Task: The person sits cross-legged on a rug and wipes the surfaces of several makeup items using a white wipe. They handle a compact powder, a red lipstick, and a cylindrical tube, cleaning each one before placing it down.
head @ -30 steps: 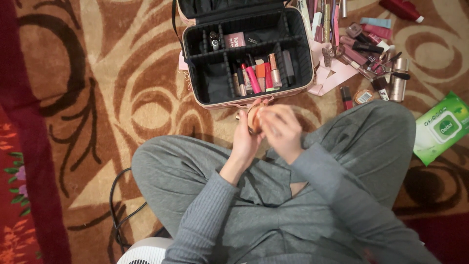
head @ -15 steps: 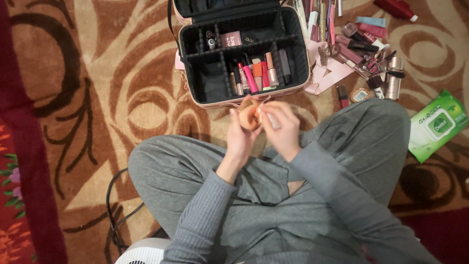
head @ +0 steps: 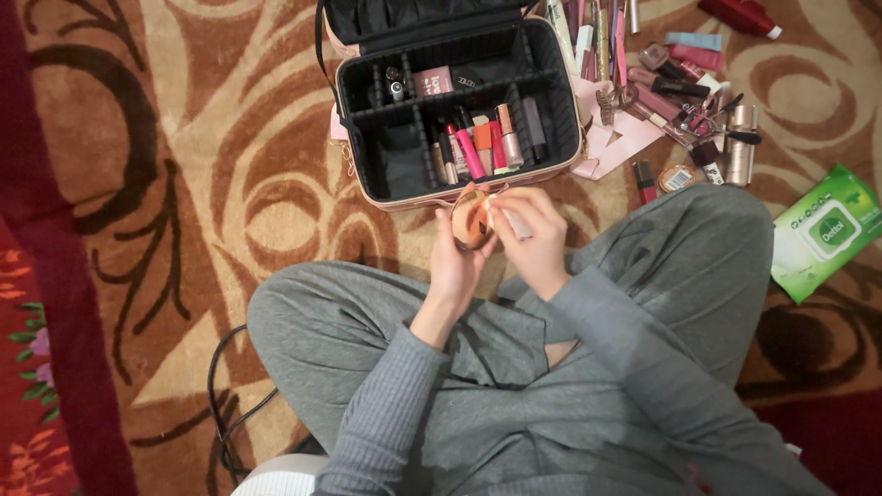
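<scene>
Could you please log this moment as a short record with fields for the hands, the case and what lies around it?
left hand: holds a small round compact
right hand: fingers on the compact, what they do is blurred
case: black inside, open, dividers; tubes standing in the front middle section
right of case: loose cosmetics on the carpet
far right: green wipes pack
posture: person seated cross-legged, grey clothes

case lid (head: pixel 413 14) cropped; fan (head: pixel 276 478) cropped
</scene>
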